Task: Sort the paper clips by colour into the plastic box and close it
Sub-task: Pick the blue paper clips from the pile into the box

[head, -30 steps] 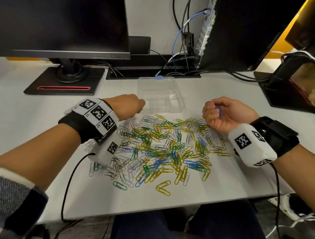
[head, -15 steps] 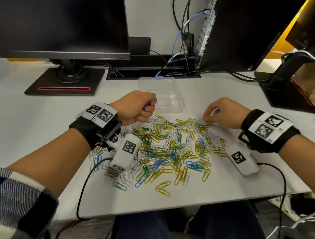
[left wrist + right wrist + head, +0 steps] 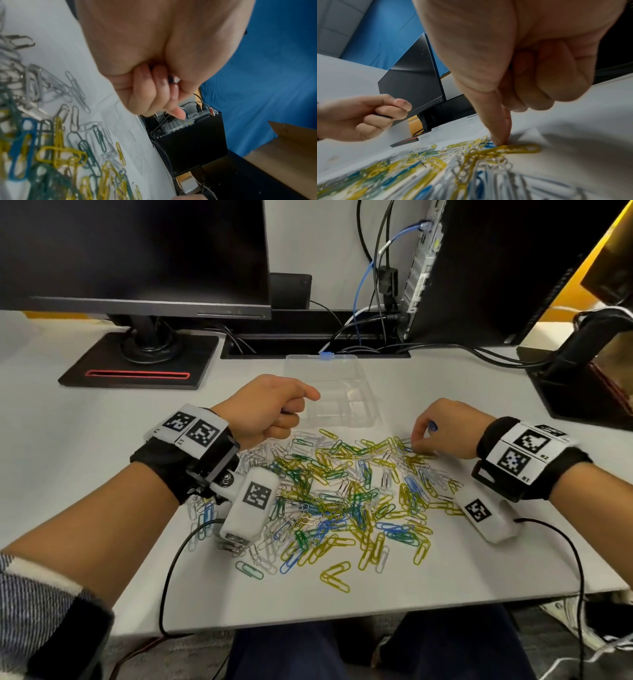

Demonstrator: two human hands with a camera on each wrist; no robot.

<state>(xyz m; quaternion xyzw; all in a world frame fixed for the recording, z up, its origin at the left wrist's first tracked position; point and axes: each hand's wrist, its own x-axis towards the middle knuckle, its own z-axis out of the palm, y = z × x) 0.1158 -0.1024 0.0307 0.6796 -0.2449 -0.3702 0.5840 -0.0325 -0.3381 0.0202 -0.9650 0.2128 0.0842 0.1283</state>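
Plastic box (image 3: 329, 392): open, looks empty; nothing sorted
Left hand (image 3: 263, 412): curled; contents unclear
Right hand (image 3: 445, 429): pinching at clips (image 3: 342, 494)

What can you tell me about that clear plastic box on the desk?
The plastic box is see-through, shallow and rectangular, lying open on the white desk just beyond the paper clips. A small blue clasp sits on its far edge. It looks empty. The left hand hovers beside its near left corner.

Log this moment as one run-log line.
left hand: fist near box | right hand: holds blue clip, fingertips on pile | box: open, looks empty
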